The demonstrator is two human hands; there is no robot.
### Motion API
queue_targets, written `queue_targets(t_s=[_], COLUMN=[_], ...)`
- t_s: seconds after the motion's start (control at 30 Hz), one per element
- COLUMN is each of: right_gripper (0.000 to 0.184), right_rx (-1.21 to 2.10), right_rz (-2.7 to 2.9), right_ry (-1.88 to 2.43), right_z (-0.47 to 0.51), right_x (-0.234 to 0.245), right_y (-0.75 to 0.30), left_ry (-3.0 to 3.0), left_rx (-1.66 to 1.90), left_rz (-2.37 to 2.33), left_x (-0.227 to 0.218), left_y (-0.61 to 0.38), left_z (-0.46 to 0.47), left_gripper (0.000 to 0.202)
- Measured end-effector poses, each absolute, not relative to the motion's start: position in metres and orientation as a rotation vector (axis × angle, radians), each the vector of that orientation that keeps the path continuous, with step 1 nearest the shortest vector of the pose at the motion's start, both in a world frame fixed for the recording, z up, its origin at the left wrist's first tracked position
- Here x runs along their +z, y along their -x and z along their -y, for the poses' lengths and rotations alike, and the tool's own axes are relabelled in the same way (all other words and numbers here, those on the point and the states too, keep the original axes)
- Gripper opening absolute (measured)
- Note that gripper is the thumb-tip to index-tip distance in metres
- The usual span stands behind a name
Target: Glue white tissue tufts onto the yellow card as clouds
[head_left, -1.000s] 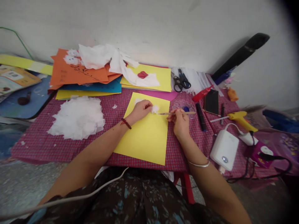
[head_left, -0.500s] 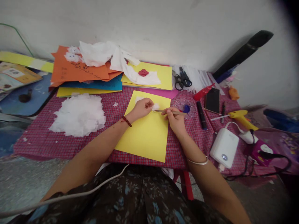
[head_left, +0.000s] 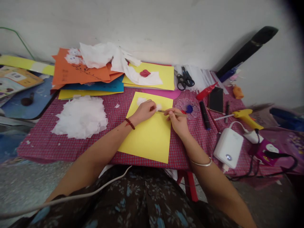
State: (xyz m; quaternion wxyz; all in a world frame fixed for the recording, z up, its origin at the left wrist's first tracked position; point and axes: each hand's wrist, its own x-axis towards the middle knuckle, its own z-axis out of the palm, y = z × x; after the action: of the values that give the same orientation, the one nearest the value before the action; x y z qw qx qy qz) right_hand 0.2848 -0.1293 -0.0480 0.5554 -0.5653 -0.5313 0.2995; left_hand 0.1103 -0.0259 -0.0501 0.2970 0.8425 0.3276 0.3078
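A yellow paper sheet (head_left: 149,133) lies on the red checked cloth (head_left: 78,148) in front of me. My left hand (head_left: 143,111) rests on its upper part, fingers pinched on a small white tissue tuft (head_left: 158,107). My right hand (head_left: 177,121) is closed round a thin wooden brush (head_left: 174,112) whose tip points left and touches the tuft. Another white patch (head_left: 140,100) sits on the sheet near its top left corner.
A heap of white tissue pieces (head_left: 80,117) lies to the left. Coloured papers (head_left: 80,74) are stacked at the back. Scissors (head_left: 184,79), a clear palette (head_left: 187,107), a red bottle (head_left: 205,91), a phone (head_left: 215,99), a yellow glue gun (head_left: 244,116) and a white power unit (head_left: 228,147) lie to the right.
My right hand has moved left with the brush, bringing its tip from beside the palette to the tissue tuft. My left hand has stayed on the tuft.
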Motion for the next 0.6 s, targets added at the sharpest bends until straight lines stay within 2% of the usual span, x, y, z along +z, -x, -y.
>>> queue_targets(t_s=[0.33,0.4,0.53,0.6], right_gripper=[0.031,0.031,0.032,0.032], right_rx=[0.843,0.852,0.884,0.899], right_rz=[0.799,0.801,0.780,0.773], right_ry=[1.232,1.230,1.195,1.171], right_z=[0.124,0.124,0.124,0.124], right_x=[-0.048,-0.047,-0.045,-0.044], right_y=[-0.289,-0.289,-0.289,-0.289], left_ry=[-2.233,-2.231,-2.357,-2.444], left_rx=[0.791,0.841,1.008,1.028], left_rz=[-0.940,-0.908,-0.750,-0.704], left_x=[-0.051,-0.050,-0.040,-0.035], left_y=[-0.112,-0.110,-0.109,-0.110], left_z=[0.022,0.024,0.032,0.036], left_gripper=[0.012,0.011,0.025,0.024])
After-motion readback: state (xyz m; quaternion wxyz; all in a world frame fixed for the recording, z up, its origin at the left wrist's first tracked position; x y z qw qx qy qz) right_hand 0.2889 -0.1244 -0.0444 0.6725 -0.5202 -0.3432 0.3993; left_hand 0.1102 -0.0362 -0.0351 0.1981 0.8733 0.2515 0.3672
